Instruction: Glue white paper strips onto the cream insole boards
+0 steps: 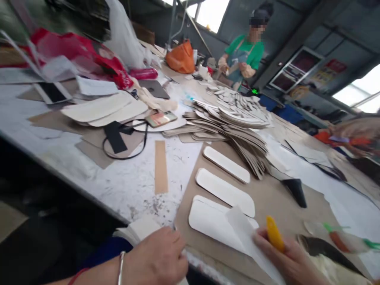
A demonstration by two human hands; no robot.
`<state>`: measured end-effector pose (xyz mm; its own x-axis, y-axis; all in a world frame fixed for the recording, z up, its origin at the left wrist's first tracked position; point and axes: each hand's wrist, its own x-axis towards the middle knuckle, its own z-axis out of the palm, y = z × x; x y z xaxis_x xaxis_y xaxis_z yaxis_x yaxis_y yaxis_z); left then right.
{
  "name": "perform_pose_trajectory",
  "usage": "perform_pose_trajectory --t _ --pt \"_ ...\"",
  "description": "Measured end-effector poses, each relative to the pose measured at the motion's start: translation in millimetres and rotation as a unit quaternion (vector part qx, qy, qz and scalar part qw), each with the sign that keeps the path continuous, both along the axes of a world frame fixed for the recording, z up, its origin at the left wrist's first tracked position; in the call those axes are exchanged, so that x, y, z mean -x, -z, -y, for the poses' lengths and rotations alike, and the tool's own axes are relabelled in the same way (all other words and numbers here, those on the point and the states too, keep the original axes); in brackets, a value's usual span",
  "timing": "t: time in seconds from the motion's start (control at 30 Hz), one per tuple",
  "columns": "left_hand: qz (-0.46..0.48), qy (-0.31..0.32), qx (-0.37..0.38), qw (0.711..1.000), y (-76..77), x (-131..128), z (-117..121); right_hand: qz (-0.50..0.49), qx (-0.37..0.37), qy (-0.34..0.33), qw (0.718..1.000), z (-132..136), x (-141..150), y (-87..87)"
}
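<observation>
The white strip (242, 227) sits over the nearest white pad (204, 217), pinched in the right hand (291, 259), which also grips a yellow tool (274, 233). Keep the strip flat and the tool clear. The left hand (160, 255) is curled by white sheets (142, 227); I can't tell whether it holds any. A brown pile (237, 136) crowds behind.

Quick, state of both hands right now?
Left hand: curled beside white pieces; whether it holds any cannot be told.
Right hand: holding a yellow object, seemingly a white strip too.
</observation>
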<state>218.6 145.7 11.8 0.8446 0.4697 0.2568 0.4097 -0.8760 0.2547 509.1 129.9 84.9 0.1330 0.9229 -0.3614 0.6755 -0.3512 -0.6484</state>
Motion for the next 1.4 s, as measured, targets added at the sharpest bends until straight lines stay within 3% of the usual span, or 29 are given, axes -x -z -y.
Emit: perform_pose_trajectory --t 0.17,0.33,0.57,0.8,0.93,1.03,1.2,1.4 --pt "0.028 -0.019 0.008 0.999 8.2 -13.1 -12.1 -0.09 0.104 -0.082 0.987 -31.7 15.4 33.5" --pt "0.068 -0.041 -0.023 0.997 15.6 -21.6 -21.6 -0.024 0.114 -0.178 0.977 -58.0 29.0 46.3" --pt "0.078 -0.044 -0.035 0.995 20.3 -25.5 -30.4 0.116 0.132 -0.247 0.953 -75.1 38.1 42.6" --pt "0.048 -0.029 0.113 0.992 18.3 -20.9 -33.5 0.148 0.12 -0.276 0.942 -77.4 39.0 44.3" --pt "0.096 -0.049 0.02 0.994 18.9 -22.9 -36.0 0.147 0.123 -0.284 0.939 -78.8 38.2 45.9" --pt "0.075 -0.049 -0.038 0.995 13.5 -26.8 -40.3 0.147 0.131 -0.284 0.939 -80.4 36.7 47.8" --pt "0.041 -0.046 -0.067 0.996 8.7 -30.2 -43.7 0.159 0.137 -0.284 0.936 -83.2 39.6 46.9" --pt "-0.005 -0.013 -0.087 0.996 14.1 -25.7 -43.2 0.216 0.163 -0.291 0.917 -73.2 25.9 27.7"
